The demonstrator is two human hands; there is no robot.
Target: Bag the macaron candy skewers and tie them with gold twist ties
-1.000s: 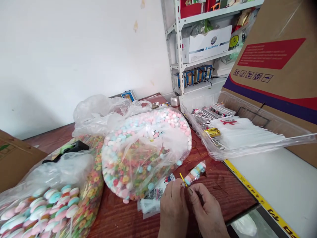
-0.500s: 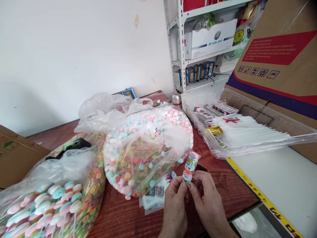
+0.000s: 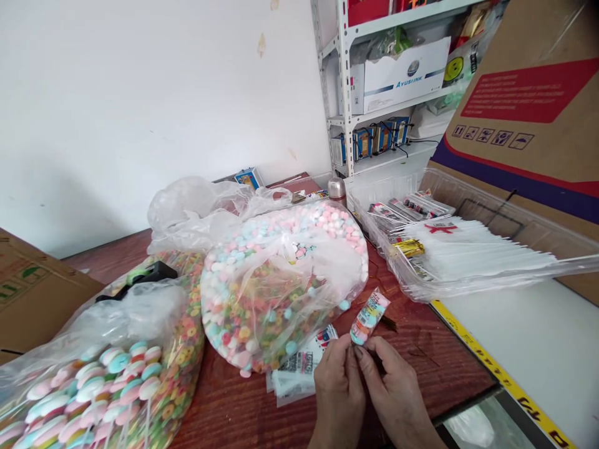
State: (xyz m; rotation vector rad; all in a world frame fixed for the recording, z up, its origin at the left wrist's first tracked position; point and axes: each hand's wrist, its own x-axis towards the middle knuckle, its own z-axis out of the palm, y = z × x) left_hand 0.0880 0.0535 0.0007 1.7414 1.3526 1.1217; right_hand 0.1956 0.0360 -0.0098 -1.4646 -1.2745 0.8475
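Candy packet (image 3: 369,317): tilted, above bench (image 3: 449,368) | Left hand (image 3: 340,381), right hand (image 3: 392,383): both closed, pinching its near end | Risk: loosened or uneven pinch could let that end open, spilling contents.

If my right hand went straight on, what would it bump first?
Probably your left hand, just ahead, near the bottom end of the candy packet, though depth is unclear.

The small packet (image 3: 369,317) is pink, blue and orange; the table (image 3: 229,415), reddish-brown.
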